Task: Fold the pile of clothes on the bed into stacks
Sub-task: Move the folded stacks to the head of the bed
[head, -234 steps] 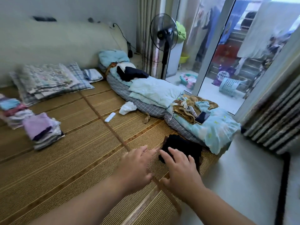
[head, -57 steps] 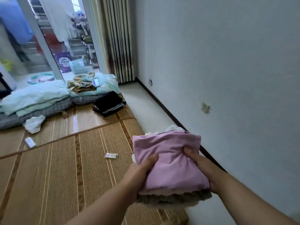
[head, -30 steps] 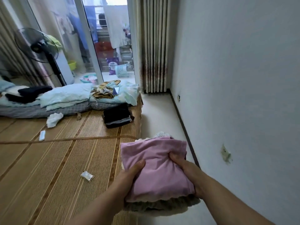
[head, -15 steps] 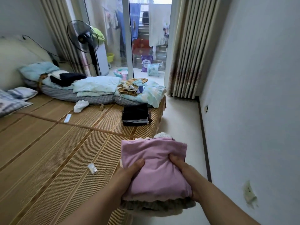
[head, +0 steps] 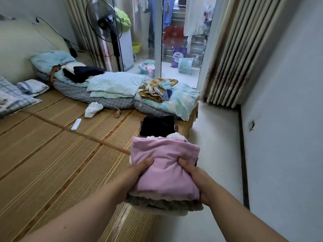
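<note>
Woven straw matting covers the bed platform, with rumpled pale-blue quilts along its far edge and a glass balcony door beyond. Head view: I hold a folded stack of clothes topped by a pink cloth above the mat's near right corner. My left hand and right hand clamp its two sides, thumbs pressed into the pink top layer and fingers curled beneath, out of sight. Some eight seconds ago both hands were empty beside the flat black folded stack. For the last two seconds they have carried this bundle in an unchanged grip while my gaze swung from the blank right wall round to the door and the black pedestal fan. The black stack now lies just beyond the bundle's far edge. I judge that folding is largely finished and that this stack is being brought to sit beside the black one, so setting it down square is what remains. The purple bag on the balcony carries pale print too small to read, and I can make out no other lettering.
</note>
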### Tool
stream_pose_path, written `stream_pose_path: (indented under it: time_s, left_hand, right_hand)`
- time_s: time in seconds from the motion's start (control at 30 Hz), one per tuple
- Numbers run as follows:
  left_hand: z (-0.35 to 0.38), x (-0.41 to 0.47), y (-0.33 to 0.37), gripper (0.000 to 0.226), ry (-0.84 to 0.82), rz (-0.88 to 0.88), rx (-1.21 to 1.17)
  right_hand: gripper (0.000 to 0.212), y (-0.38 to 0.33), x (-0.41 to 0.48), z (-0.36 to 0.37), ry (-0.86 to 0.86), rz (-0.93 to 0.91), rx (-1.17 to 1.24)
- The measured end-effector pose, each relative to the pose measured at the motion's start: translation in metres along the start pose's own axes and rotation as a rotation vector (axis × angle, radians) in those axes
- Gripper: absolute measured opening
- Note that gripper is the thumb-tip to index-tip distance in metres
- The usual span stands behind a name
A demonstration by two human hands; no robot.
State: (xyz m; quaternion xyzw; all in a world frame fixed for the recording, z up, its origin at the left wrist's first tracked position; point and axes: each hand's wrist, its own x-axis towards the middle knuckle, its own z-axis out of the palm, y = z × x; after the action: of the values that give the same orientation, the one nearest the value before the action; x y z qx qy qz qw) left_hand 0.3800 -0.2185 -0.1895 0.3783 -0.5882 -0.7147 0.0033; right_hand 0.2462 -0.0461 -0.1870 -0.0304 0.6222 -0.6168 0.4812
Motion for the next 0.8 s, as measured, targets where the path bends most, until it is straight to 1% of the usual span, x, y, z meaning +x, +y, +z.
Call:
stream_pose_path:
  time_s: [0.1,0.2,0.33,0.4,0.5,0.63,0.73,0.8]
  left_hand:
    - [-0.012,0.04,0.02,0.076,-0.026,-0.031,0.031]
    - [-0.02,0.082,0.035,0.08,-0.027,-0.043,0.036]
    - [-0.026,0.142,0.053,0.075,0.066,-0.04,0.036]
    - [-0.026,0.168,0.06,0.075,0.079,-0.012,-0.001]
    - [-0.029,0.213,0.07,0.072,0.088,0.001,-0.034]
    - [-0.039,0.269,0.064,0.071,0.147,-0.051,-0.103]
    - [-0.051,0.307,0.051,0.074,0.155,-0.094,-0.122]
    - [-0.062,0.334,0.036,0.075,0.192,-0.118,-0.134]
  right_hand:
    - [0.064,-0.023,0.039,0.0,-0.043,0.032,0.069]
    - [0.053,-0.048,0.086,-0.005,-0.088,0.084,0.066]
    - [0.044,-0.077,0.157,-0.019,-0.141,0.153,-0.037]
    - [0.044,-0.087,0.189,-0.026,-0.182,0.175,-0.076]
    - [0.05,-0.101,0.244,-0.035,-0.242,0.212,-0.119]
    - [0.039,-0.101,0.306,-0.04,-0.288,0.247,-0.144]
    - [0.037,-0.083,0.347,-0.038,-0.288,0.266,-0.121]
    - [0.036,-0.066,0.375,-0.036,-0.299,0.269,-0.105]
